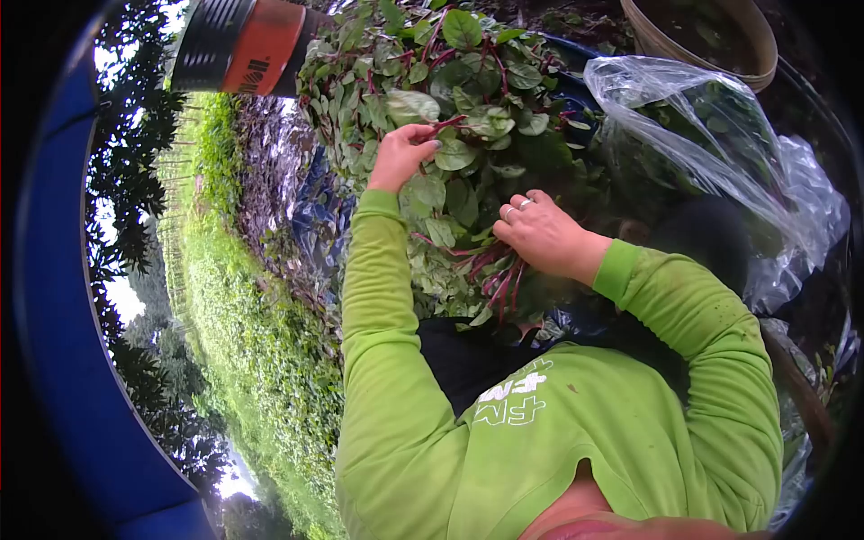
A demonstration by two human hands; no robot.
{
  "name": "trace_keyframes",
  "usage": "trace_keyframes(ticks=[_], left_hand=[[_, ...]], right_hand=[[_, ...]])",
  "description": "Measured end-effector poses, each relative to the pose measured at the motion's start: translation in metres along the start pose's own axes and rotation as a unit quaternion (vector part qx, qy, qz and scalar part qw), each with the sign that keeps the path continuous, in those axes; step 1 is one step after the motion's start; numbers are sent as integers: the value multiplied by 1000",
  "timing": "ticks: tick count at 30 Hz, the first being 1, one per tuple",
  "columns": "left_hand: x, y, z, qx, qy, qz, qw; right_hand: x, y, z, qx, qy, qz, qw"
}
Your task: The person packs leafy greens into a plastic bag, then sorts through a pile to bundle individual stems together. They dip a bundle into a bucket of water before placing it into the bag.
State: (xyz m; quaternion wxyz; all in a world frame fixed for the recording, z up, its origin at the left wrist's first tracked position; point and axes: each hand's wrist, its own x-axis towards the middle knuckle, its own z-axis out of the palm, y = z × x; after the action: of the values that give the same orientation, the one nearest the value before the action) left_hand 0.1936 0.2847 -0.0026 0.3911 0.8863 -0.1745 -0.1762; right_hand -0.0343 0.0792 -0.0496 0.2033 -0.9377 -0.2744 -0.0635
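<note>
A large heap of red-stemmed leafy greens (360, 99), which look like Malabar spinach, lies in front of me. My left hand (403, 157) is closed in a pinch on a leafy sprig (450, 121) with a dark red stem, over the heap. Lower and to the right, my right hand (547, 232) is closed around a bunch of stems (506, 277). Their cut ends point down toward my lap, and the leaves spread to the left. The fingertips of my right hand are partly hidden.
A clear plastic bag (693, 126) with greens inside stands at right, near a round tub (765, 54). At upper left sits a black drum with an orange band (261, 45). Blue sheeting (319, 202) lies beneath the heap. Green field plants (243, 342) stretch along the left.
</note>
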Motion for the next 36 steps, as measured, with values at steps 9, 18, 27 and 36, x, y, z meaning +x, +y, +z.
trace_keyframes(ticks=[9,18,27,36], left_hand=[[-75,-15,16,-235,-80,-57,967],[-143,-12,87,-510,-43,-171,842],[-20,-48,85,176,145,184,956],[-6,-40,70,390,96,120,908]], right_hand=[[2,-9,-2,-36,173,-62,982],[9,-10,9,-26,124,-63,990],[1,-15,18,-29,-32,-28,999],[3,-6,18,-10,12,13,1000]])
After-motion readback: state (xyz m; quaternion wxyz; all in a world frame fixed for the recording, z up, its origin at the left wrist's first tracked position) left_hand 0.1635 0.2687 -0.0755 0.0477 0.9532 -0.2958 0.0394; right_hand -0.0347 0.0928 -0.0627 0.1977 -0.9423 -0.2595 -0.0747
